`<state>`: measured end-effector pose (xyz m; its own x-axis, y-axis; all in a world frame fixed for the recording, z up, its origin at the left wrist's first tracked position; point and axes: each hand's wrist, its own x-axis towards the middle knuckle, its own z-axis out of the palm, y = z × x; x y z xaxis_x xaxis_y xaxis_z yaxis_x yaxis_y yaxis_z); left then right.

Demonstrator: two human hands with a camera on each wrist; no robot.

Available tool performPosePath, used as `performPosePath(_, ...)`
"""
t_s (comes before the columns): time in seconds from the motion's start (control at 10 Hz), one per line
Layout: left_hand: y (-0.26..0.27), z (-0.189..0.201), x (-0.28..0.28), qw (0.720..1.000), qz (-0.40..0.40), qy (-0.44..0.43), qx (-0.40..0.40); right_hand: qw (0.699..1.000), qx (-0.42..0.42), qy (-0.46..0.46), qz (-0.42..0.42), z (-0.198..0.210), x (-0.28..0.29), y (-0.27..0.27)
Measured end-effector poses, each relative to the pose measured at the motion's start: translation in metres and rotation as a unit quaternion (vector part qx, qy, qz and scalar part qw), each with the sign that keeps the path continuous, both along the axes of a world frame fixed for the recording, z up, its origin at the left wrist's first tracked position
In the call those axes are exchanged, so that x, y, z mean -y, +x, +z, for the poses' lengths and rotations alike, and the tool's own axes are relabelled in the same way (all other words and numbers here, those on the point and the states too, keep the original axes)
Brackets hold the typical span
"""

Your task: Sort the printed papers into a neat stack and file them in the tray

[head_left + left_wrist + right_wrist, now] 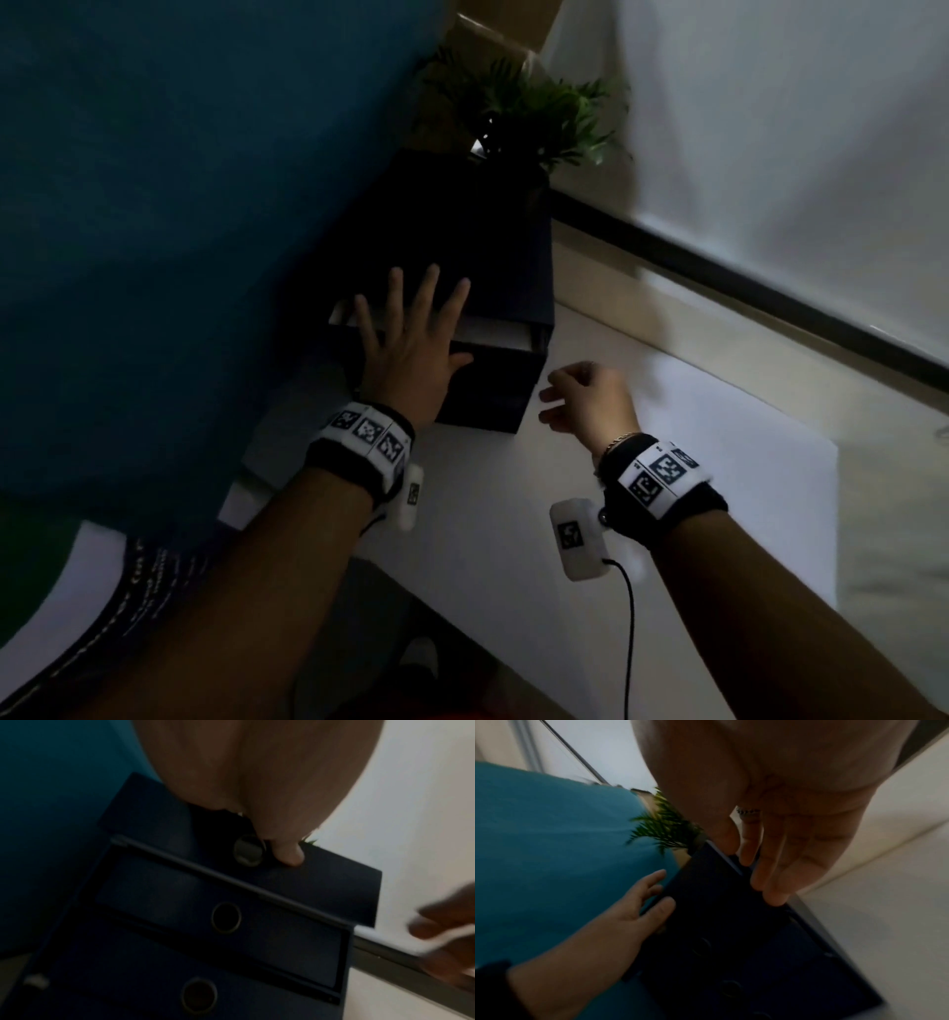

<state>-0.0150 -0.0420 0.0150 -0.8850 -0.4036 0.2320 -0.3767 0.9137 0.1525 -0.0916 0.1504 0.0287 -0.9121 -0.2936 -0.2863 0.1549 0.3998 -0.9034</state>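
Observation:
A dark navy drawer-style tray unit (pixel 493 246) stands on the white table, its drawer fronts with round finger holes seen in the left wrist view (pixel 226 918). A white band of papers (pixel 493 333) shows in the slot under its top panel. My left hand (pixel 411 329) lies flat on the unit's top front with fingers spread, and its thumb (pixel 289 853) rests beside a round hole. My right hand (pixel 580 395) hovers just right of the unit with relaxed, slightly bent fingers (pixel 772 874) and holds nothing.
A teal panel (pixel 179 205) rises close on the left of the unit. A green potted plant (pixel 539 118) stands behind it, with a cardboard box (pixel 488 36) further back. The white table (pixel 693 488) spreads to the right, bounded by a dark strip (pixel 770 293) along the wall.

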Motion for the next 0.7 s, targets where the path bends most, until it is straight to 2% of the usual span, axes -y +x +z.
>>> performPosePath(0.3,-0.029,-0.013,0.001,0.995,0.022,-0.006,-0.097,0.987,0.01,0.161,0.02,-0.047,-0.024,0.01)
performPosePath(0.5,-0.025,-0.02,-0.005,0.99,0.017,0.01,-0.136,0.938,0.023,0.316,0.141,-0.078,-0.087,0.035)
performPosePath(0.6,-0.014,-0.023,-0.023,0.979,-0.018,0.021,-0.203,0.912,0.002,0.361,0.198,-0.084,-0.149,0.077)
performPosePath(0.7,0.013,-0.039,-0.055,0.956,-0.146,0.081,-0.24,0.884,0.082,0.385,0.252,-0.087,-0.217,0.15)
